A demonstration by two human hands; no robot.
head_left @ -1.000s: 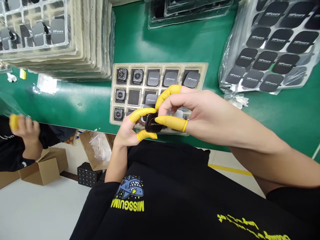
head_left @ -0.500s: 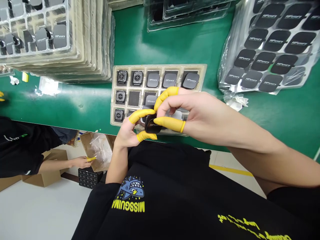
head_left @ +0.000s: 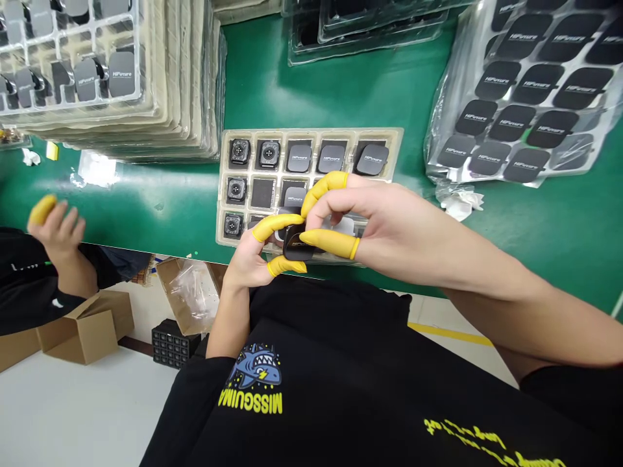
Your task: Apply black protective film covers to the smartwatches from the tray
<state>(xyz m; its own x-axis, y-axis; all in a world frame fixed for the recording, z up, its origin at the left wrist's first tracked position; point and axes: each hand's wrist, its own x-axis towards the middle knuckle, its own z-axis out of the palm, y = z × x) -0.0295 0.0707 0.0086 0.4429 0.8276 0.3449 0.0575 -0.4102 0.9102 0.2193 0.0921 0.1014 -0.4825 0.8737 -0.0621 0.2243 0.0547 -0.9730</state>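
Note:
My left hand [head_left: 248, 259], with yellow finger cots on thumb and forefinger, grips a black smartwatch [head_left: 296, 250] by its edges. Faint lettering shows on the watch's dark face, which is tilted towards me. My right hand [head_left: 372, 211] is closed at the same watch, its yellow-covered thumb lying over the face and a yellow-covered finger at the upper edge. Whether a thin film is between those fingertips I cannot tell. Just behind lies a plastic tray [head_left: 220, 194]. Its left pockets hold watches with their sensor backs up, such as this watch [head_left: 239, 152]; others hold dark "HiFuture" faces [head_left: 333, 157].
A tall stack of loaded trays [head_left: 185, 97] stands at the left. Bagged trays of watch faces [head_left: 513, 123] lie at the right, beside crumpled white paper [head_left: 461, 202]. Clear trays [head_left: 370, 39] sit at the back. A co-worker's hand [head_left: 61, 227] is at far left, above cardboard boxes [head_left: 92, 331].
The co-worker's hand has risen from the open box to the table edge at the left. My own hands and the watch have hardly moved.

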